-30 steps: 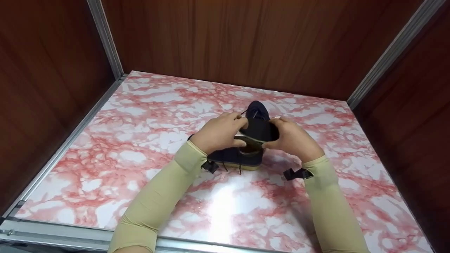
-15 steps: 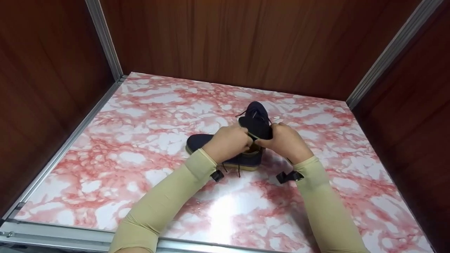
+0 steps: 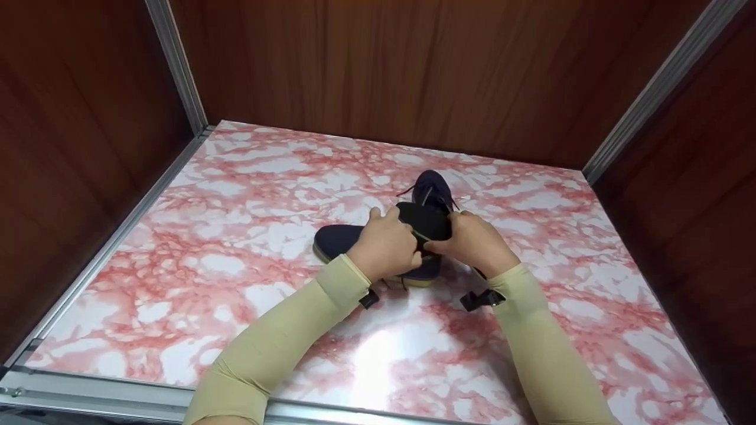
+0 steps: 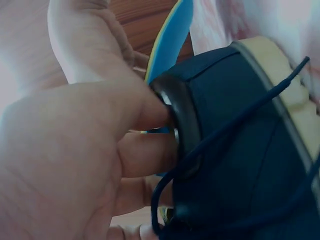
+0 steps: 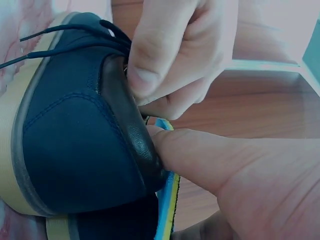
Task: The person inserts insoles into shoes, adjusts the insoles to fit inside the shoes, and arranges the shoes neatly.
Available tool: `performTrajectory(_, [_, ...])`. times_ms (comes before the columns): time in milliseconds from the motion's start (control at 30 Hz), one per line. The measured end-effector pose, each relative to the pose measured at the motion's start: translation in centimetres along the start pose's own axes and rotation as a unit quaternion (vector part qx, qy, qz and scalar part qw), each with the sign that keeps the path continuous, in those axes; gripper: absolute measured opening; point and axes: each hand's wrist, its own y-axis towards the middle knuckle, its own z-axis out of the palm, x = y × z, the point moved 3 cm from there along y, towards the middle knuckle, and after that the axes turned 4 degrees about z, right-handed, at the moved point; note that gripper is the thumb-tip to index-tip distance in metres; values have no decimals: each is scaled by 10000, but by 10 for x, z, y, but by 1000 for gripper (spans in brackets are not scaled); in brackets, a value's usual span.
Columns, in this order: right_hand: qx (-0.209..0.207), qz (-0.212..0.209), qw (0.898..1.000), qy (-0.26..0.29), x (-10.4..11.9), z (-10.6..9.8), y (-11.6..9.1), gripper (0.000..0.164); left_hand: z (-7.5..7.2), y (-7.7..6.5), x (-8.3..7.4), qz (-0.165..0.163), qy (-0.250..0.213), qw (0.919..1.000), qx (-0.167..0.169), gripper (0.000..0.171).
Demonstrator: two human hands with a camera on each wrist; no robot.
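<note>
A navy lace-up shoe (image 3: 338, 239) with a cream sole lies with its toe to the left in the head view. My left hand (image 3: 387, 245) grips its padded dark collar (image 4: 185, 125), thumb and curled fingers right at the opening. A black insole (image 3: 428, 219) stands over the opening; its blue underside and yellow edge (image 5: 167, 210) show in the right wrist view. My right hand (image 3: 478, 243) holds this insole, its thumb against the heel end of the collar. The insole's lower part is hidden by the shoe and hands.
Behind the hands, a second navy shoe (image 3: 433, 188) points away, laces loose. Both shoes rest on a red-and-white marbled tabletop (image 3: 266, 224). Dark wood panels (image 3: 378, 71) enclose the back and sides, and a metal rail (image 3: 106, 392) runs along the front.
My left hand has let go of the insole and moved down to the shoe's collar. The right hand has shifted slightly left and down with the insole.
</note>
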Motion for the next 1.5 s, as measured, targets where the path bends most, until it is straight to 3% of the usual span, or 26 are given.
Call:
performTrajectory(267, [159, 107, 9997, 132, -2, 4, 2, 69, 6, 0, -4, -179, 157, 9994, 243, 48])
performTrajectory(433, [201, 89, 9996, 158, -2, 6, 3, 69, 6, -1, -3, -185, 141, 9997, 34, 46])
performTrajectory(567, [236, 114, 9995, 167, -2, 6, 3, 71, 2, -3, 2, 91, -138, 9998, -100, 37])
performTrajectory(767, [232, 192, 9993, 211, -2, 5, 3, 70, -2, -4, 12, 618, -549, 9965, 158, 22])
performTrajectory(967, [37, 2, 9999, 109, -2, 3, 3, 65, -8, -9, 36, 433, -1224, 9913, 228, 8])
performTrajectory(1067, [18, -34, 9999, 107, -3, 1, 4, 68, -9, -15, 46, 451, -1545, 9863, 356, 14])
performTrajectory(1233, [87, 8, 9999, 144, -4, 0, 5, 71, -4, -16, 56, 890, -1880, 9765, 567, 32])
performTrajectory(1500, [44, -22, 9998, 179, -5, -1, 4, 71, 1, -8, 60, 1118, -1710, 9782, 365, 38])
